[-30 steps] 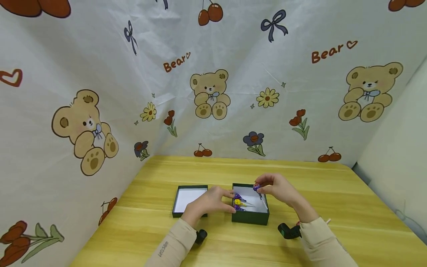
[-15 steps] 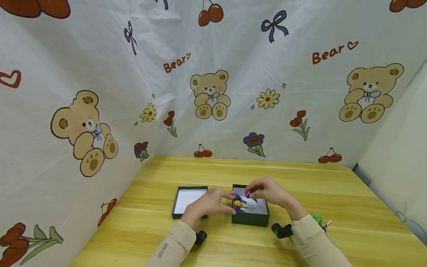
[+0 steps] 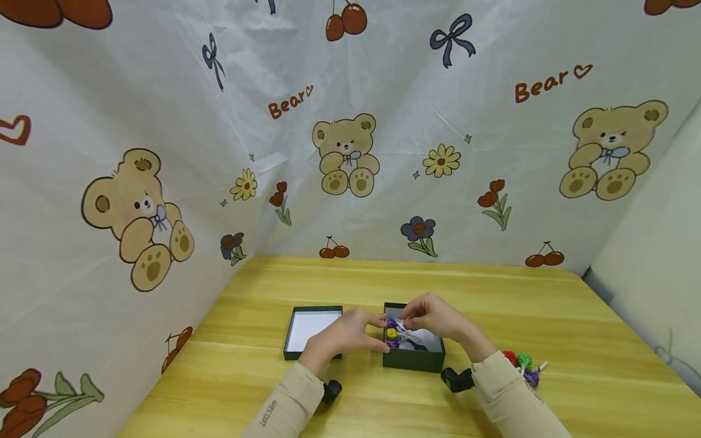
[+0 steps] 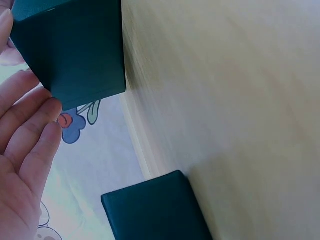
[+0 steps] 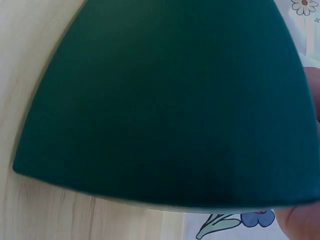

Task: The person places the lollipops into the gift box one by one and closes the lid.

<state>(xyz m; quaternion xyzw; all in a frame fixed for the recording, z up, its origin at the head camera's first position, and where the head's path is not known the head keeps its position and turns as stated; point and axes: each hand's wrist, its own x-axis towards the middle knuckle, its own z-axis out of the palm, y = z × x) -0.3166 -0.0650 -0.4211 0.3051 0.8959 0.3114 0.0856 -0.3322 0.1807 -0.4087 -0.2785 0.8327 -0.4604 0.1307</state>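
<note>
A dark green box (image 3: 412, 360) stands open on the yellow table (image 3: 575, 316). Inside it lie purple and yellow lollipops (image 3: 391, 333) at the left end. My left hand (image 3: 376, 331) rests against the box's left side with straight fingers (image 4: 30, 125) touching the box (image 4: 75, 55). My right hand (image 3: 404, 320) reaches down into the box and pinches a purple lollipop (image 3: 392, 323) by its stick, low among the others. In the right wrist view the green box wall (image 5: 165, 110) fills the frame.
The box lid (image 3: 312, 330) lies upside down to the left, white inside, and shows again as the lid (image 4: 155, 210). Red, green and purple lollipops (image 3: 523, 362) lie loose on the table by my right forearm. Printed cloth walls close off the back and left.
My right hand has carried the purple lollipop from the box's far right corner leftward and down into the box, beside the others. My left hand has stayed on the box.
</note>
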